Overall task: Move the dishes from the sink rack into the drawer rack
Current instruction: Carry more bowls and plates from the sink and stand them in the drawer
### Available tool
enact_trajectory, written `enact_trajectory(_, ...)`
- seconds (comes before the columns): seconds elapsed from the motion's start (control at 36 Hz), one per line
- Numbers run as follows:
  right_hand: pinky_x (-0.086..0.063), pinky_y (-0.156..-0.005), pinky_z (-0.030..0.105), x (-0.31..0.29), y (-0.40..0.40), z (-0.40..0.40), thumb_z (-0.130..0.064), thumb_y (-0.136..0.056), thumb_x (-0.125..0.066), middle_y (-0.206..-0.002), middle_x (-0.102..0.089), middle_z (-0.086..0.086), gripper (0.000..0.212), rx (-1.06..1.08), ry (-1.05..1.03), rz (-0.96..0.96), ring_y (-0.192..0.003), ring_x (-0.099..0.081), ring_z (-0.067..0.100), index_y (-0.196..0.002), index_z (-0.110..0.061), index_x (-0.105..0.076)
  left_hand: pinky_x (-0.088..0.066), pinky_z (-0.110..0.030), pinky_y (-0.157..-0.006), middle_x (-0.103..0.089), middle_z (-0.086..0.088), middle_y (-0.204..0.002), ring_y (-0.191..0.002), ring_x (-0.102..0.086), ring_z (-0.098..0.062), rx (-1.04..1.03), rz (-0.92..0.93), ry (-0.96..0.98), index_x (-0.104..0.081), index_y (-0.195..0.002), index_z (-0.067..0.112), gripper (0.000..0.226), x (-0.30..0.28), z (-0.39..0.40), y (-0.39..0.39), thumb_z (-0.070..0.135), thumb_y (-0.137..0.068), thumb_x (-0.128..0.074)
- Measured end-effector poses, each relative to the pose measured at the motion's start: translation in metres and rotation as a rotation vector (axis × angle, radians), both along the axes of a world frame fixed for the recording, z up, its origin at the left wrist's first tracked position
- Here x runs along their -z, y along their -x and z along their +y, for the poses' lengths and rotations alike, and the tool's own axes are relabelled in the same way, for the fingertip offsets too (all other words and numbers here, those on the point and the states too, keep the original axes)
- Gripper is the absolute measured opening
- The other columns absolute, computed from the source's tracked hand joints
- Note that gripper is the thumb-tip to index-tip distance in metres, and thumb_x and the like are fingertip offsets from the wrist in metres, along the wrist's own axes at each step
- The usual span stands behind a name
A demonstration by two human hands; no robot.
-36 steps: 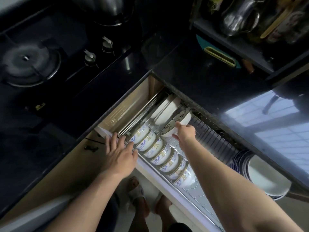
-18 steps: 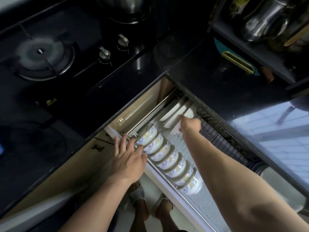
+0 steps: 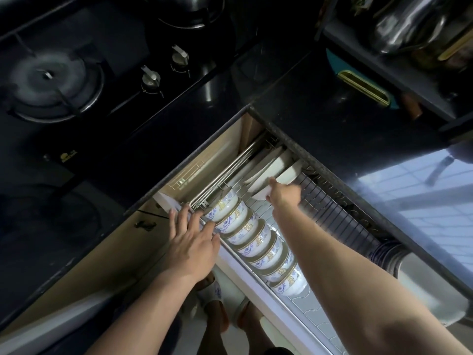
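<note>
The pulled-out drawer rack point(image 3: 330, 213) of wire holds a row of several blue-and-gold patterned bowls point(image 3: 258, 239) lying on their sides along its front. At its far left end stand a few white plates point(image 3: 271, 165) on edge. My right hand point(image 3: 282, 194) reaches deep into the drawer and grips a white bowl point(image 3: 261, 194) beside those plates. My left hand point(image 3: 193, 239) rests flat with fingers spread on the drawer's front left corner, holding nothing. The sink rack is out of view.
A black gas hob point(image 3: 51, 80) with two knobs point(image 3: 151, 76) lies at upper left. The dark counter point(image 3: 320, 111) overhangs the drawer's back. A shelf with a steel kettle point(image 3: 407, 24) is top right. Stacked plates point(image 3: 394, 254) sit at the drawer's right. Feet point(image 3: 217, 311) stand below.
My right hand has pushed the white bowl further back and left, in among the standing plates. The left hand has stayed on the drawer corner. The camera moved closer.
</note>
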State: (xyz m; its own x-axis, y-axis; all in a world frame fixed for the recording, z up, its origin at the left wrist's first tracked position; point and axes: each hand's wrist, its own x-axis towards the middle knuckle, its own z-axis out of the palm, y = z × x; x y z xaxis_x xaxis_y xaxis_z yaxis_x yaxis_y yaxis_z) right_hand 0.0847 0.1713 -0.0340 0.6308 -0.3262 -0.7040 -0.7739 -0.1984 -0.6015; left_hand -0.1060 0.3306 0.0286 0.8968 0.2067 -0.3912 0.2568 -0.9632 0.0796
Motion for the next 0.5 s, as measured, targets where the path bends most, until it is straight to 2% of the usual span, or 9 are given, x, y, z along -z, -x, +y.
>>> enact_trajectory(0.06, -0.057, -0.088, 0.047, 0.003, 0.005, 0.002, -0.039, -0.088, -0.077, -0.101, -0.067, 0.015, 0.053, -0.015, -0.003, -0.011, -0.091, -0.07, 0.03, -0.118, -0.003, -0.051, 0.006, -0.057, -0.125, -0.048, -0.008, -0.153, -0.153, -0.018, -0.036, -0.004, 0.022, 0.013, -0.063, -0.134, 0.03, 0.06, -0.001, -0.001, 0.0, 0.048, -0.096, -0.02)
enact_trajectory(0.11, -0.056, -0.09, 0.046, 0.005, 0.008, 0.004, -0.038, -0.088, -0.077, -0.096, -0.063, 0.009, 0.061, -0.041, 0.015, -0.027, -0.089, -0.066, 0.025, -0.127, -0.003, -0.046, 0.005, -0.058, -0.125, -0.046, -0.008, -0.155, -0.154, -0.016, -0.036, -0.007, 0.026, 0.012, -0.06, -0.137, 0.03, 0.06, -0.001, -0.002, -0.002, 0.048, -0.096, -0.02)
enact_trajectory(0.17, -0.054, -0.092, 0.045, 0.003, 0.006, 0.006, -0.037, -0.089, -0.076, -0.097, -0.06, 0.007, 0.06, -0.041, 0.014, -0.038, -0.09, -0.062, 0.023, -0.128, -0.006, -0.043, 0.005, -0.058, -0.125, -0.045, -0.009, -0.155, -0.153, -0.016, -0.036, -0.009, 0.027, 0.006, -0.06, -0.138, 0.03, 0.063, 0.0, 0.0, -0.002, 0.048, -0.095, -0.017)
enact_trajectory(0.25, -0.055, -0.089, 0.043, -0.002, -0.005, 0.006, -0.043, -0.086, -0.078, -0.105, -0.064, 0.01, 0.064, -0.044, 0.011, -0.023, -0.096, -0.066, 0.028, -0.127, -0.006, -0.048, 0.003, -0.058, -0.125, -0.047, -0.01, -0.154, -0.153, -0.018, -0.036, -0.009, 0.022, 0.005, -0.061, -0.137, 0.029, 0.066, 0.002, 0.0, -0.001, 0.049, -0.094, -0.015)
enact_trajectory(0.36, -0.059, -0.088, 0.051, 0.038, -0.029, -0.006, -0.056, -0.073, -0.082, -0.11, -0.069, 0.012, 0.072, -0.054, 0.021, 0.011, -0.094, -0.071, 0.032, -0.122, -0.011, -0.053, 0.003, -0.057, -0.125, -0.05, -0.01, -0.15, -0.151, -0.02, -0.037, -0.013, 0.03, 0.009, -0.062, -0.135, 0.028, 0.059, 0.003, 0.0, -0.001, 0.049, -0.096, -0.023)
enact_trajectory(0.44, -0.056, -0.094, 0.05, 0.016, -0.024, 0.003, -0.05, -0.081, -0.079, -0.119, -0.065, 0.013, 0.064, -0.037, 0.029, 0.021, -0.104, -0.067, 0.034, -0.123, -0.011, -0.051, 0.0, -0.059, -0.125, -0.049, -0.01, -0.15, -0.151, -0.02, -0.037, -0.014, 0.053, 0.017, -0.061, -0.137, 0.028, 0.051, 0.005, 0.0, 0.0, 0.047, -0.099, -0.033)
enact_trajectory(0.5, -0.052, -0.1, 0.046, 0.003, -0.02, 0.007, -0.045, -0.089, -0.074, -0.125, -0.062, 0.012, 0.061, -0.056, 0.037, 0.031, -0.113, -0.062, 0.034, -0.131, -0.009, -0.049, 0.001, -0.059, -0.125, -0.047, -0.01, -0.153, -0.152, -0.017, -0.036, -0.011, 0.066, 0.014, -0.059, -0.139, 0.029, 0.057, 0.004, -0.001, -0.001, 0.049, -0.098, -0.025)
